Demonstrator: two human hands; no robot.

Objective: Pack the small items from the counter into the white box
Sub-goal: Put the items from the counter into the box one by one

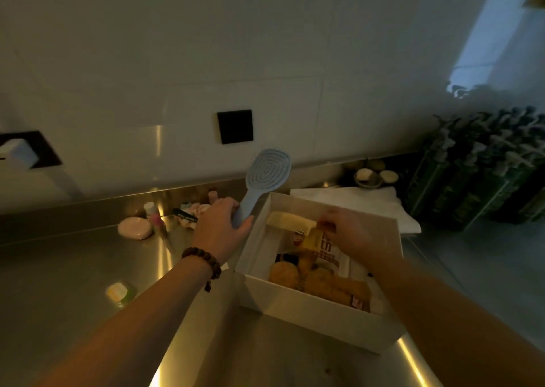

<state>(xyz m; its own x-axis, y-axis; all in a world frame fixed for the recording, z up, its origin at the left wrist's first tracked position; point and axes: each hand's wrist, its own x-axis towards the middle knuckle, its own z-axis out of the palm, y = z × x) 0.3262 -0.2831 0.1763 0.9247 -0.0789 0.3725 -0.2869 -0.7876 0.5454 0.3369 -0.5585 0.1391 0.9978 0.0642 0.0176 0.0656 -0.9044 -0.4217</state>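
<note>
- Brush (267, 174) is standing head-up in your left hand (219, 226), fingers wrapping its handle, just beside the box (321, 313) wall.
- It is looking like light, stiff plastic with a smooth handle, so you are probably safest gripping low as now and laying it flat along the open left side.
- Your right hand (346, 230) is working inside the box, fingertips pinching a yellow packet (317, 237) beside the comb (290, 221); blur is hiding the exact grip.
- Soap (135, 228) and a sachet (119, 292) are waiting on the counter (73, 268); both are looking small, possibly slippery.
</note>
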